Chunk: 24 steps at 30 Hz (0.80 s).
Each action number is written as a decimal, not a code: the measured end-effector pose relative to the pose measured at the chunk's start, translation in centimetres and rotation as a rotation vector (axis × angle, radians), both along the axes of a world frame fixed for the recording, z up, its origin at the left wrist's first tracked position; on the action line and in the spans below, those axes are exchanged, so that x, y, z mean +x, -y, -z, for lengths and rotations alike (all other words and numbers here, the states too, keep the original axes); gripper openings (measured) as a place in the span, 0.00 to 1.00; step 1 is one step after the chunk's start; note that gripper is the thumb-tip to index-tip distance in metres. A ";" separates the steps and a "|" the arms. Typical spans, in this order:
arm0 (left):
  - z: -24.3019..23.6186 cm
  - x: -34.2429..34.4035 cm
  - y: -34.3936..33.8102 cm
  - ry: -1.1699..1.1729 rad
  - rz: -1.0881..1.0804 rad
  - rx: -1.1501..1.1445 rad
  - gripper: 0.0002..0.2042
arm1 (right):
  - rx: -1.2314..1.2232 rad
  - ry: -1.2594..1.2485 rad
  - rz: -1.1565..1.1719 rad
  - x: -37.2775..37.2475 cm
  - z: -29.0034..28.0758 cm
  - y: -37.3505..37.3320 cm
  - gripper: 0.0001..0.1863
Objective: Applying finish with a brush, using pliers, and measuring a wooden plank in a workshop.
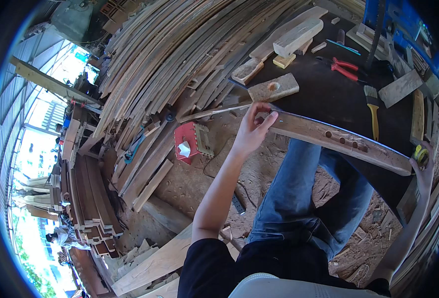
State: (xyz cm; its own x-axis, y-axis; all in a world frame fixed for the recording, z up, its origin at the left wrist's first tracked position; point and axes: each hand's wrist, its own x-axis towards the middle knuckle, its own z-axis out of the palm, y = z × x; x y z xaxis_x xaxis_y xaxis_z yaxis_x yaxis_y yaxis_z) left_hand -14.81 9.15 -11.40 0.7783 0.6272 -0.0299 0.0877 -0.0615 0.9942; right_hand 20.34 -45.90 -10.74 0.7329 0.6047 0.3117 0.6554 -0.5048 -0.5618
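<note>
A long wooden piece with several round holes lies across the near edge of the dark worktable, above my knees. My left hand is closed at its left end, thumb bent against the fingers. Along the piece's far edge runs a thin tape blade, stretched out straight. At the right end my right hand is wrapped round a yellow-green tape measure. My left fingers partly hide the blade's far end.
On the dark worktable lie red-handled pliers, a yellow-handled brush, a wood block with a hole and more offcuts. Stacked planks fill the back left. A red box and a power strip sit on the dusty floor.
</note>
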 end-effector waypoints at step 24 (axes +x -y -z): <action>5.3 1.2 3.4 0.241 -0.179 0.228 0.07 | -0.155 -0.002 0.063 -1.7 0.3 0.6 0.32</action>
